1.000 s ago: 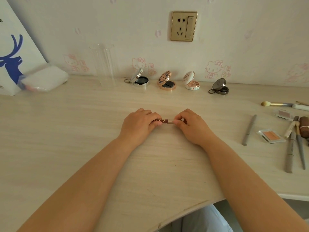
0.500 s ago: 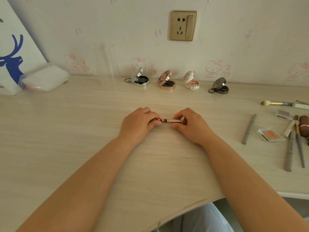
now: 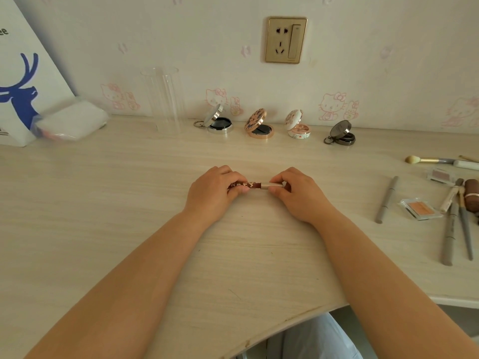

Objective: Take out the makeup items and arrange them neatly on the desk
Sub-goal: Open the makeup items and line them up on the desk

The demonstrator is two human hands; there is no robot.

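Both hands meet at the middle of the pale wooden desk, holding one lipstick lying sideways. My left hand grips its patterned dark-red end. My right hand pinches the pale gold end between thumb and fingers. Only the short middle part of the lipstick shows between the hands. Along the wall stand several open compacts: a silver compact, a rose-gold compact, a white floral compact and a dark compact.
At the right lie several pencils and brushes, a peach blush pan, a small eyeshadow pan and a makeup brush. A clear acrylic cylinder stands at the back. A white pouch and a deer-print bag sit far left.
The hands have drawn slightly apart along the lipstick, so more of its gold end shows between them. Nothing else on the desk has moved.
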